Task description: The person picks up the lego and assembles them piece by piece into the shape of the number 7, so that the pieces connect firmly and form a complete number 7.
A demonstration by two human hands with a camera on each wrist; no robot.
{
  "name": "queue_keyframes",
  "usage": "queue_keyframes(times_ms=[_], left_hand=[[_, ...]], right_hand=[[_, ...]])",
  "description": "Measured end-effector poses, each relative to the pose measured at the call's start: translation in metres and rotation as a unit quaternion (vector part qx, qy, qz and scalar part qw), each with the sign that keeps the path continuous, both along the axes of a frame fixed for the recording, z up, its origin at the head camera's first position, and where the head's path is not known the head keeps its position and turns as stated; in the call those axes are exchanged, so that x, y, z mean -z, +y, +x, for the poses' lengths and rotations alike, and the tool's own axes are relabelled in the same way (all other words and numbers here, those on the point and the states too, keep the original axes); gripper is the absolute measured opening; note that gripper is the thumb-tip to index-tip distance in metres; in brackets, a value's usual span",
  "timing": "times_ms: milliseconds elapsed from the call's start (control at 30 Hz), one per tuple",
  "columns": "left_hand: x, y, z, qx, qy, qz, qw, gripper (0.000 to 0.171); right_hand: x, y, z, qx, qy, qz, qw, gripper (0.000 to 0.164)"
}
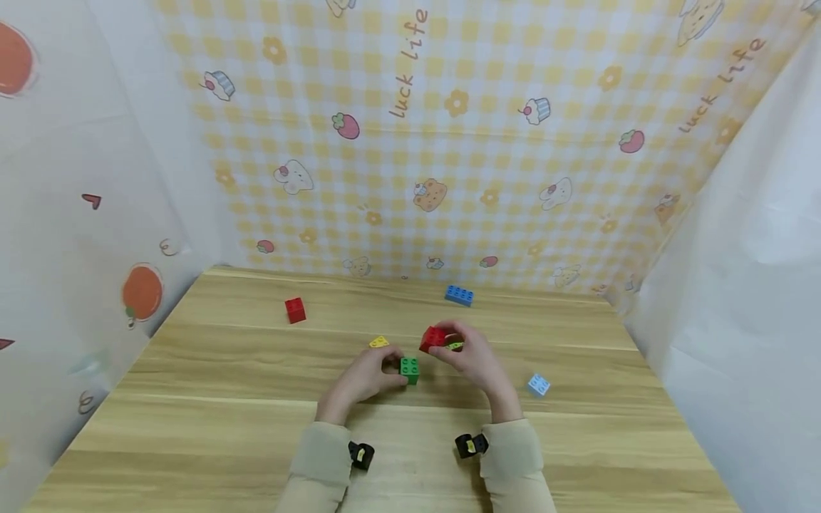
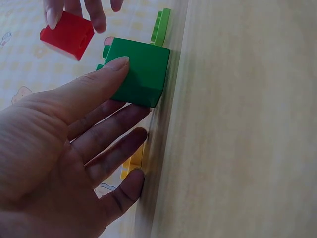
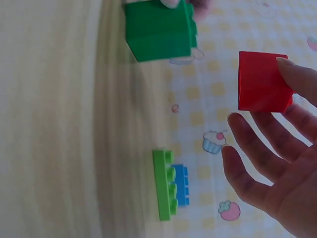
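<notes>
We see left hand (image 1: 367, 373) pinching boxy green plastic brick (image 1: 409, 371), right hand (image 1: 473, 358) boxy red plastic brick (image 1: 432, 340); likely pre-joining, next needs aligning.

head: above, farther, forward-down | wrists: close, sideways | all share: green block (image 2: 143, 74)

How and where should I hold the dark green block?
I'd pinch the dark green block by its near and far sides, coming from the left, as the left hand does. The near side looks flat and its bumps face up. On the right, the right hand holds a red block.
</notes>
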State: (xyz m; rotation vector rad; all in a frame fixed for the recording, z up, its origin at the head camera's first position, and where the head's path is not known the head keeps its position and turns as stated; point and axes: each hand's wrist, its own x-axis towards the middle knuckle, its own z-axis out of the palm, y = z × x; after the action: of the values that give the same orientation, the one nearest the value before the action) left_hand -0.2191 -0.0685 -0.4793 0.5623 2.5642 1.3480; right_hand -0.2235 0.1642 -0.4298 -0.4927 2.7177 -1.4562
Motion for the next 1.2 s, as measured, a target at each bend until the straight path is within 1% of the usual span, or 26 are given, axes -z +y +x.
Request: queue_keyframes(times_ms=[133, 300, 433, 533, 700, 833, 1033, 1200], left_hand=[[0.000, -0.001, 0.000, 0.001, 0.001, 0.000, 1.0000, 0.031], [-0.001, -0.002, 0.003, 0.004, 0.001, -0.001, 1.0000, 0.030], [0.000, -0.004, 0.003, 0.001, 0.003, -0.002, 1.0000, 0.030], [0.000, -0.004, 0.002, 0.001, 0.002, -0.002, 1.0000, 0.031], [-0.002, -0.002, 0.002, 0.009, 0.002, 0.004, 1.0000, 0.031], [-0.002, -0.002, 0.002, 0.008, 0.005, 0.008, 0.9999, 0.029], [0.001, 0.002, 0.003, 0.023, 0.005, 0.013, 0.9996, 0.029], [0.001, 0.000, 0.001, 0.015, 0.005, 0.013, 0.9998, 0.030]], right_hand=[[0.004, -0.010, 0.002, -0.037, 0.009, 0.005, 0.999, 0.035], [0.010, -0.015, 0.004, -0.056, -0.004, 0.014, 0.998, 0.034], [0.013, -0.018, 0.004, -0.062, -0.009, 0.023, 0.998, 0.033], [0.012, -0.019, 0.005, -0.066, -0.009, 0.023, 0.998, 0.031], [0.011, -0.018, 0.006, -0.075, -0.011, 0.009, 0.997, 0.031], [0.010, -0.021, 0.007, -0.089, -0.005, 0.006, 0.996, 0.032], [0.014, -0.019, 0.011, -0.084, -0.006, 0.023, 0.996, 0.031], [0.015, -0.023, 0.008, -0.095, -0.006, 0.024, 0.995, 0.032]])
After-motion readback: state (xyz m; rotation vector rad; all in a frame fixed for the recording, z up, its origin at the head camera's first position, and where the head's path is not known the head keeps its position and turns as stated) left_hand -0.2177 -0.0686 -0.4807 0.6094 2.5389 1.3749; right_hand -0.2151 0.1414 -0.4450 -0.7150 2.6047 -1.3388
